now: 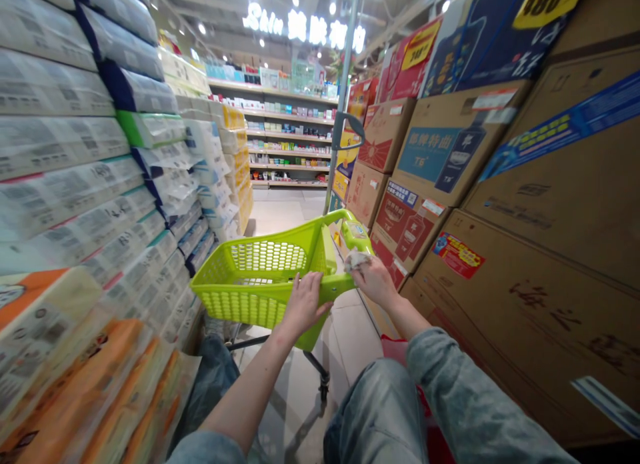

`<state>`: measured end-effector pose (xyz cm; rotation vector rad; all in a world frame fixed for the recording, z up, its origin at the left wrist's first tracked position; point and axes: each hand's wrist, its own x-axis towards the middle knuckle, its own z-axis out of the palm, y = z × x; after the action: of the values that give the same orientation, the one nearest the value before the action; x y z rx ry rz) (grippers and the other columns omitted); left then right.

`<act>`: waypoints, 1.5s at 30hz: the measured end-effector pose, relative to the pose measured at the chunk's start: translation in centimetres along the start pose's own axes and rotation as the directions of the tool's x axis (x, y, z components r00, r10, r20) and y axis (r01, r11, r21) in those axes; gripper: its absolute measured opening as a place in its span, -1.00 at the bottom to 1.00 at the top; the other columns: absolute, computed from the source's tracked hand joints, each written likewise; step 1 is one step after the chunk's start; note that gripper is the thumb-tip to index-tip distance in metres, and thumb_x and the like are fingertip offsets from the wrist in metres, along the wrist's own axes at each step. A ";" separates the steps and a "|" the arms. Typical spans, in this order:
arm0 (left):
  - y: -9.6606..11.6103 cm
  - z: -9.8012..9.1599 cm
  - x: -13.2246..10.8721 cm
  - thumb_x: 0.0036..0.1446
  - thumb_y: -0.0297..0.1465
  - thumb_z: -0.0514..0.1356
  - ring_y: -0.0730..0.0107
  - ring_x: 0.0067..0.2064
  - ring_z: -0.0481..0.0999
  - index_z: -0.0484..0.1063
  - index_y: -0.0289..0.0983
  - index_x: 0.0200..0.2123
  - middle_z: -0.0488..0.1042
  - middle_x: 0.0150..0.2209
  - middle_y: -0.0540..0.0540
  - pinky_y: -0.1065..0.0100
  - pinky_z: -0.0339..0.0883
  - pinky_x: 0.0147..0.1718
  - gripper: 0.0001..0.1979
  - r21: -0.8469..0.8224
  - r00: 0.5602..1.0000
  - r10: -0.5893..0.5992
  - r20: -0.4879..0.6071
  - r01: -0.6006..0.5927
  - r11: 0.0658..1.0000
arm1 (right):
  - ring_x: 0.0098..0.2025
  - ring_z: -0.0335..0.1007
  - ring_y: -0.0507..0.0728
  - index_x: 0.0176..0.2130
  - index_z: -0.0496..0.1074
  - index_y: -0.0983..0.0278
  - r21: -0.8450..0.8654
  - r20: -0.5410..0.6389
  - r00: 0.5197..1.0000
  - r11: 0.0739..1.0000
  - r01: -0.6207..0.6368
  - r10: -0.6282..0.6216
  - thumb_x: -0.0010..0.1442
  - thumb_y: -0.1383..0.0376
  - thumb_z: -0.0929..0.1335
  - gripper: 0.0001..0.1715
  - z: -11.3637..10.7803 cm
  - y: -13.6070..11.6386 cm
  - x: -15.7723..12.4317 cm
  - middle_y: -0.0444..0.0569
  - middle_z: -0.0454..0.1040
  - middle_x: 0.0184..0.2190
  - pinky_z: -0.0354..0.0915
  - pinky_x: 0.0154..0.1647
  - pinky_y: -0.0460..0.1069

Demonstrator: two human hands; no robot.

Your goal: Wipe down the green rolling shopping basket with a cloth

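Observation:
A lime-green plastic shopping cart [250, 303] stands sideways in front of me, its basket to the left and its handle to the right. My left hand [303, 303] rests over the near side rim, fingers curled across the edge and gripping it. In my right hand [374, 279] is a crumpled whitish wipe [357, 258], pressed against the cart's handle end; whether it is cloth or paper I cannot tell. Just above the wipe sits a green handle panel [356, 231] with a label. The cart's basket looks bare inside, and a black wheel shows below.
Stacked tissue packs [60, 144] rise close on the left, with orange packs [85, 384] in front. Cardboard cartons [525, 284] wall the right side. A metal pole [345, 84] stands behind the cart. Farther back are stocked shelves [290, 131] across a tiled floor [280, 207].

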<state>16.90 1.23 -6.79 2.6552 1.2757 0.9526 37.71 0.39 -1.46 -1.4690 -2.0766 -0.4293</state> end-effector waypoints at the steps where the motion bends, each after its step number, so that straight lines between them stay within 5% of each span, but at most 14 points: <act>1: -0.2 0.4 -0.1 0.09 -0.20 0.18 0.06 0.16 0.27 0.15 -0.31 0.12 0.35 0.05 -0.27 -0.12 -0.08 0.22 -0.43 -0.006 1.000 -0.022 -0.004 0.022 1.000 | -0.08 0.36 0.18 -0.19 0.48 0.33 -0.021 0.006 1.000 1.000 0.021 -0.021 0.21 0.32 0.20 -0.69 0.0 -0.1 -0.2 0.11 0.52 -0.20 0.17 0.07 0.07; 5: -0.4 1.2 -0.3 0.12 -0.18 0.13 0.09 0.06 0.33 0.21 -0.27 0.07 0.38 -0.06 -0.20 -0.14 -0.14 0.23 -0.50 -0.024 0.997 -0.053 -0.058 0.051 0.998 | -0.12 0.39 0.15 -0.23 0.48 0.32 -0.081 0.096 0.994 0.994 0.068 -0.060 0.25 0.30 0.19 -0.69 -0.2 -0.5 -0.2 0.08 0.54 -0.23 0.13 0.10 0.05; 12: -0.8 1.5 -0.2 0.17 -0.19 0.09 0.11 0.20 0.26 0.06 -0.22 0.22 0.33 0.11 -0.25 -0.12 -0.24 0.26 -0.42 -0.236 0.992 -0.091 -0.083 0.069 0.969 | -0.27 0.48 0.18 -0.32 0.51 0.33 -0.232 0.264 0.946 0.965 -0.125 0.186 0.31 0.20 0.14 -0.55 -0.1 -3.6 2.5 0.15 0.57 -0.36 0.18 -0.09 0.08; 15: -0.5 1.4 -0.4 0.23 -0.24 0.03 0.17 0.25 0.20 -0.05 -0.18 0.27 0.24 0.20 -0.24 -0.06 -0.13 0.26 -0.43 -0.378 0.980 -0.143 -0.136 0.082 0.922 | -0.31 0.49 0.16 -0.30 0.51 0.31 -0.219 0.369 0.910 0.969 -0.114 0.191 0.32 0.25 0.10 -0.53 0.3 -5.6 3.3 0.11 0.58 -0.35 0.20 -0.19 0.05; 19: 0.9 0.6 -0.8 0.25 -0.27 0.02 0.21 0.25 0.16 0.03 -0.16 0.22 0.19 0.20 -0.21 0.05 0.08 0.21 -0.51 -0.465 0.917 -0.237 -0.322 0.065 0.883 | -0.23 0.48 0.17 -0.34 0.52 0.26 -0.131 0.423 0.881 0.977 -0.171 0.211 0.29 0.26 0.12 -0.56 0.7 -6.1 3.7 0.07 0.58 -0.31 0.22 -0.20 0.03; 22: 2.1 -0.6 -0.8 0.24 -0.25 0.05 0.20 0.19 0.21 0.11 -0.15 0.17 0.22 0.13 -0.20 0.08 0.16 0.15 -0.56 -0.494 0.851 -0.329 -0.409 0.097 0.864 | -0.14 0.45 0.18 -0.28 0.54 0.25 0.083 0.318 0.911 0.949 -0.303 0.263 0.25 0.23 0.19 -0.63 0.6 -5.3 4.1 0.08 0.57 -0.24 0.25 -0.14 0.02; 24: 2.6 -1.5 -0.7 0.24 -0.24 0.04 0.21 0.14 0.25 0.14 -0.16 0.14 0.24 0.09 -0.20 0.12 0.22 0.10 -0.59 -0.522 0.828 -0.371 -0.422 0.113 0.846 | -0.17 0.46 0.17 -0.22 0.54 0.26 0.356 0.257 0.906 0.839 -0.412 0.336 0.27 0.17 0.17 -0.59 0.3 -5.0 4.5 0.06 0.57 -0.25 0.29 -0.16 0.02; 27: 2.8 -2.8 -0.6 0.24 -0.25 0.04 0.23 0.09 0.28 0.17 -0.17 0.09 0.26 0.05 -0.18 0.17 0.25 0.05 -0.64 -0.540 0.808 -0.382 -0.449 0.095 0.836 | -0.31 0.48 0.16 -0.21 0.53 0.30 0.689 0.328 0.848 0.510 -0.516 0.416 0.27 0.09 0.15 -0.51 0.0 -5.2 5.0 0.00 0.57 -0.38 0.35 -0.29 0.01; 31: 2.6 -3.4 -0.3 0.18 -0.26 0.13 0.21 0.09 0.27 0.14 -0.20 0.11 0.26 0.05 -0.19 0.17 0.22 0.06 -0.55 -0.478 0.842 -0.288 -0.457 0.041 0.878 | -0.35 0.49 0.15 -0.22 0.53 0.33 0.801 0.466 0.803 0.206 -0.561 0.372 0.24 0.09 0.19 -0.53 0.5 -6.7 5.3 -0.01 0.57 -0.41 0.38 -0.32 0.01; 34: 1.9 -2.5 0.1 0.11 -0.30 0.19 0.20 0.00 0.33 0.24 -0.24 0.01 0.33 -0.05 -0.17 0.19 0.27 -0.05 -0.60 -0.406 0.915 -0.222 -0.336 0.072 0.911 | -0.23 0.49 0.14 -0.18 0.53 0.33 0.696 0.556 0.772 0.334 -0.635 0.309 0.27 0.13 0.16 -0.52 0.6 -7.3 5.3 0.01 0.58 -0.30 0.35 -0.18 0.00; 37: 0.3 -1.5 0.0 0.12 -0.36 0.15 0.26 -0.23 0.37 0.31 -0.25 -0.31 0.37 -0.32 -0.08 0.24 0.29 -0.23 -0.91 -0.300 0.931 -0.289 -0.223 0.217 0.929 | -0.09 0.44 0.20 -0.22 0.55 0.32 0.367 0.521 0.789 0.749 -0.552 0.326 0.31 0.08 0.11 -0.43 -0.2 -6.7 5.3 0.09 0.56 -0.18 0.25 -0.03 0.05; 39: -1.0 -1.2 -0.5 0.08 -0.34 0.17 0.24 -0.26 0.36 0.27 -0.24 -0.43 0.35 -0.35 -0.08 0.21 0.29 -0.23 -0.87 -0.211 0.896 -0.359 -0.261 0.310 0.927 | -0.02 0.39 0.27 -0.23 0.56 0.33 0.027 0.416 0.827 0.904 -0.426 0.378 0.31 0.03 0.08 -0.36 -0.9 -5.7 5.2 0.18 0.53 -0.13 0.17 0.02 0.12; 42: -2.5 -1.4 -1.3 0.01 -0.37 0.22 0.14 -0.08 0.35 0.27 -0.25 -0.38 0.35 -0.14 -0.19 0.11 0.27 -0.08 -0.85 -0.155 0.841 -0.368 -0.395 0.334 0.930 | -0.04 0.41 0.22 -0.21 0.56 0.32 -0.263 0.315 0.852 0.901 -0.345 0.418 0.34 0.06 0.02 -0.32 -1.1 -4.0 4.8 0.18 0.54 -0.15 0.11 0.03 0.11; 45: -2.3 -1.2 -1.6 0.05 -0.47 0.14 0.17 -0.01 0.36 0.26 -0.25 -0.24 0.36 -0.07 -0.21 0.13 0.28 -0.03 -0.83 -0.218 0.925 -0.242 -0.292 0.182 0.959 | -0.14 0.47 0.15 -0.29 0.59 0.31 -0.359 0.314 0.871 0.897 -0.258 0.376 0.36 0.06 0.01 -0.28 -0.1 -3.0 4.2 0.13 0.59 -0.29 0.00 0.12 0.11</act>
<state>13.89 1.37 -7.30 2.2307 1.4148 1.4254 33.85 2.46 1.39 -2.1946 -2.0483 -0.3680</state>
